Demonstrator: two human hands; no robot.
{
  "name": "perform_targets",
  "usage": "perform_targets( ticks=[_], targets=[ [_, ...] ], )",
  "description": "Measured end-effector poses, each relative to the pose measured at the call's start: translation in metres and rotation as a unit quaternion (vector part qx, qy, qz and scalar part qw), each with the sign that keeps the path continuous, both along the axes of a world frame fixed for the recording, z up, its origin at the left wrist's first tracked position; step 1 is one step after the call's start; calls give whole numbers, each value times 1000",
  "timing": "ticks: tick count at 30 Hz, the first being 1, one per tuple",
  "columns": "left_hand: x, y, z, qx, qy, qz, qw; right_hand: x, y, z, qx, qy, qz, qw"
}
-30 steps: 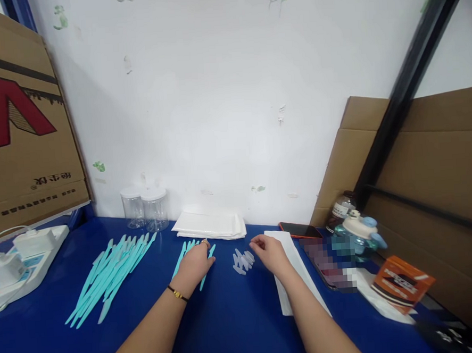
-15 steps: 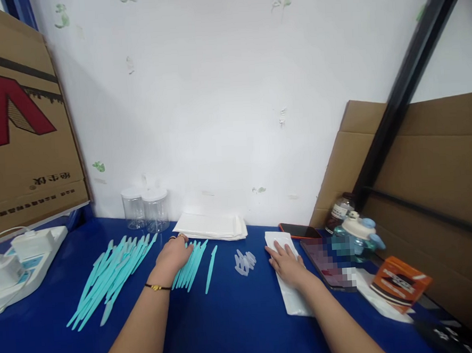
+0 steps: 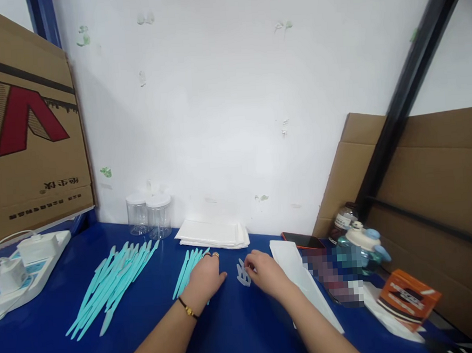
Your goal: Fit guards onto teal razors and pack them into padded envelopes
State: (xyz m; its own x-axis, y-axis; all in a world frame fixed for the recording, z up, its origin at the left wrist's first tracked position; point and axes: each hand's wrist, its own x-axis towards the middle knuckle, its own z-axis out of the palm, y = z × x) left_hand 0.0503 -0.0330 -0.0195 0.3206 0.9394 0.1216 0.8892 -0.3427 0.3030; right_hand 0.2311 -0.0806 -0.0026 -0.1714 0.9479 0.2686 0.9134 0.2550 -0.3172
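Observation:
My left hand [image 3: 207,278] rests palm down on a small bunch of teal plastic sticks [image 3: 186,265] on the blue table [image 3: 141,331], fingers curled over their near ends. My right hand [image 3: 266,273] sits just right of it, fingertips pinched at a little pile of clear plastic caps [image 3: 242,273]. What the pinch holds is hidden by the fingers. A larger heap of the same teal sticks [image 3: 112,282] lies further left.
Two clear jars [image 3: 150,216] and a stack of white sheets [image 3: 213,234] stand by the wall. A long white packet [image 3: 302,279], a phone [image 3: 302,240], a teal bottle [image 3: 358,251] and an orange box [image 3: 409,299] lie right. A power strip [image 3: 21,267] sits left.
My left hand slid right, back onto the small bunch of sticks. My right hand left the white packet and came left to the clear caps. The camera view shifted slightly.

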Motion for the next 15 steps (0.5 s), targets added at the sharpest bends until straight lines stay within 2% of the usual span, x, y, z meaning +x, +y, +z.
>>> perform_targets(
  ticks=[3, 8, 12, 15],
  targets=[
    [7, -3, -5, 1, 24, -8, 1000, -5, -2, -7, 9, 25, 10, 1000],
    [-2, 4, -3, 10, 44, -7, 999, 16, -3, -18, 14, 45, -8, 999],
    [-9, 12, -8, 26, 49, 6, 998, 21, 0, -31, -91, 30, -4, 995],
    [-9, 14, -8, 21, 57, 8, 998, 12, 2, -40, -124, 19, 25, 992]
  ],
)
